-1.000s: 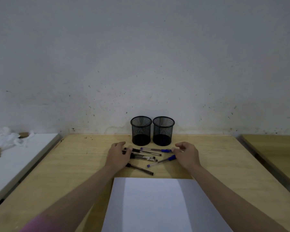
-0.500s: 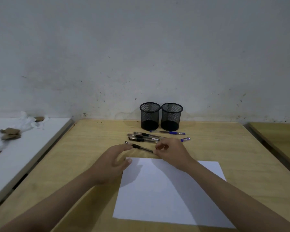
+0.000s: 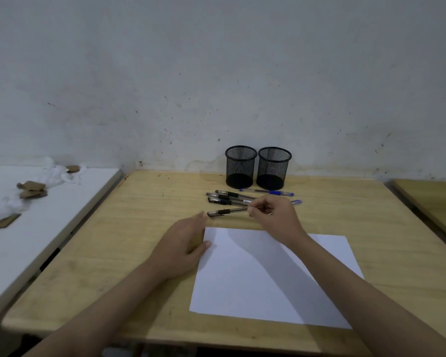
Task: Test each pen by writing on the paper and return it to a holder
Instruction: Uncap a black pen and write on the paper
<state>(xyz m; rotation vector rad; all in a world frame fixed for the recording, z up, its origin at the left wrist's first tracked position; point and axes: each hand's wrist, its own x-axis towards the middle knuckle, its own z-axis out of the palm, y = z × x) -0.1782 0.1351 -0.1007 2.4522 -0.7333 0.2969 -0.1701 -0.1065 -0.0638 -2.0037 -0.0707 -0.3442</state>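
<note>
My right hand (image 3: pixel 274 217) pinches a black capped pen (image 3: pixel 225 212) by its back end, holding it level just above the wooden table (image 3: pixel 144 228). My left hand (image 3: pixel 183 247) hovers by the sheet's left corner, fingers apart and empty, its fingertips close to the pen's capped tip. A white sheet of paper (image 3: pixel 268 284) lies in front of me. Several more pens (image 3: pixel 229 198) lie behind, including a blue pen (image 3: pixel 267 192). Two black mesh holders stand by the wall: the left holder (image 3: pixel 240 166) and the right holder (image 3: pixel 274 168), both look empty.
A white table (image 3: pixel 36 228) on the left carries crumpled paper and brown card scraps (image 3: pixel 32 189). Another wooden table's corner (image 3: pixel 433 202) shows at the right. A stained wall runs right behind the holders.
My hands drew back from the pen pile toward the paper. My right hand took one black pen and lifted it off the table; my left hand moved next to its tip.
</note>
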